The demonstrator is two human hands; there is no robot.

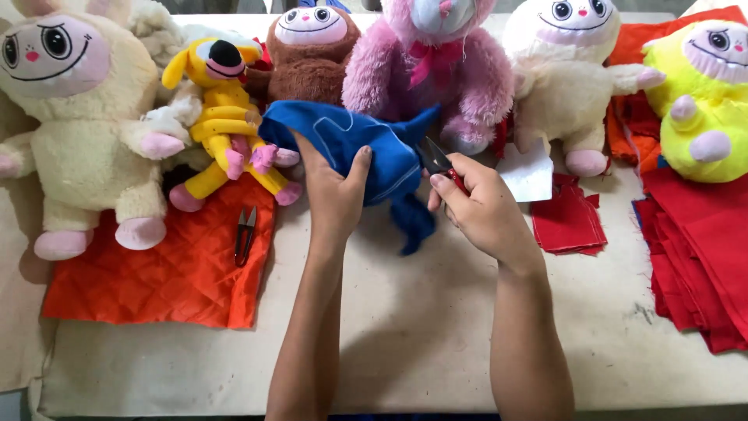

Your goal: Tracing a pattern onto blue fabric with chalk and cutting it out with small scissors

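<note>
Two hands of mine are at work near the far edge of the table. My left hand is closed on a blue fabric piece, thumb on top and fingers tucked under, so the cloth is lifted off the surface and one loose end hangs down toward me. My right hand is curled narrowly around a small pair of thread snips, red at the handle and dark at the blades, whose tip is just touching the right end of the blue piece.

Along the far edge sit the plush toys in a row: a cream one at the far left corner, a yellow dog-like one beside it, then a brown one, a pink one directly behind the blue cloth, a white one, and a bright yellow one at the far right corner.

An orange quilted cloth lies by the left edge, partly under the cream and yellow toys, and a second pair of dark snips rests on its right side, well apart from my left hand. A small stack of red fabric pieces lies just right of my right hand, with a white scrap above it. A bigger pile of red cloth runs along the right edge.
</note>
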